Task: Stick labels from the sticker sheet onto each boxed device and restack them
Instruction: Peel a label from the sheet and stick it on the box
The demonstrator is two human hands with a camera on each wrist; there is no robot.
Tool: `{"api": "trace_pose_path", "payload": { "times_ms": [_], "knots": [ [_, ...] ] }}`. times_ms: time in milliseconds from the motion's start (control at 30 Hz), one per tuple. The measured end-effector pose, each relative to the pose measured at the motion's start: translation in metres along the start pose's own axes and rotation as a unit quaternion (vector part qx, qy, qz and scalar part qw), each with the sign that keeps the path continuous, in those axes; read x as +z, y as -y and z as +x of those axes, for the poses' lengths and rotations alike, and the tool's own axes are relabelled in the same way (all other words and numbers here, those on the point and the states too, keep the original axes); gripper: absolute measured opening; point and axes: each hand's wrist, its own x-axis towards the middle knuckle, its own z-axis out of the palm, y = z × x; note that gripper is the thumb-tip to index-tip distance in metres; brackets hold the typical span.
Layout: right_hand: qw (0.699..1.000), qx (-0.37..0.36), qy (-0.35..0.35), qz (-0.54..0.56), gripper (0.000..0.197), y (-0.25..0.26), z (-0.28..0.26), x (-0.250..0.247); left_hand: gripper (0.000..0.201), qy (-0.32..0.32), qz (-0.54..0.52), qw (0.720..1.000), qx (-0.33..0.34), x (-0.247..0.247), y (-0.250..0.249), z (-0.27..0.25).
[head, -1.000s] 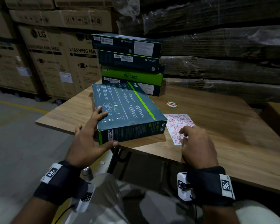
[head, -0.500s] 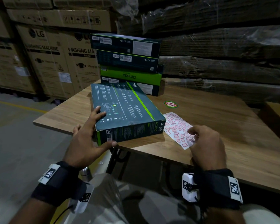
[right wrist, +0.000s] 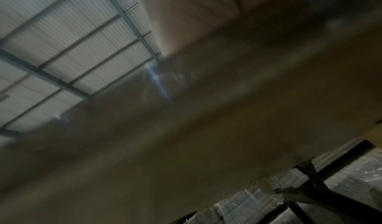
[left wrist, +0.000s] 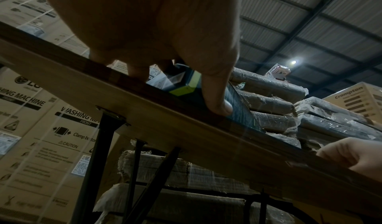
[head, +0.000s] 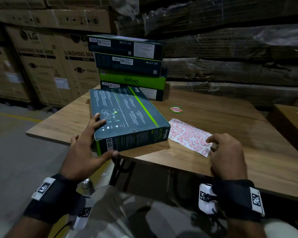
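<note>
While the left hand stays spread flat on the boxed device at the worktop corner, the right hand has slid the sticker sheet nearer, its grip pinching the near edge; peeling looks imminent. Only the left wrist view shows the thumb on the box's front; the right wrist view is blurred.

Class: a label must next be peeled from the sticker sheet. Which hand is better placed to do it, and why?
The right hand: its fingertips are already at the near edge of the sticker sheet. The left hand is spread on the near box, steadying it.
</note>
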Motion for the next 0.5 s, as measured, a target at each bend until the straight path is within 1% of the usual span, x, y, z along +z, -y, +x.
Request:
{"api": "trace_pose_path", "payload": {
  "times_ms": [67,200,300,500],
  "knots": [
    [1.0,0.019,-0.003,-0.004,0.029,0.001,0.0,-0.003,0.108,0.0,0.003,1.0,0.002,0.0,0.001,0.001],
    [0.996,0.07,0.058,-0.01,0.005,0.004,-0.003,-0.004,0.108,0.0,0.002,1.0,0.001,0.0,0.003,0.0],
    [0.992,0.088,0.079,-0.035,0.007,0.011,-0.004,-0.005,0.108,-0.001,0.0,1.0,-0.001,0.0,0.003,0.0],
    [0.987,0.113,0.092,-0.075,0.01,0.022,-0.007,-0.012,0.109,-0.001,-0.005,1.0,0.002,0.0,0.004,0.002]
  ]
}}
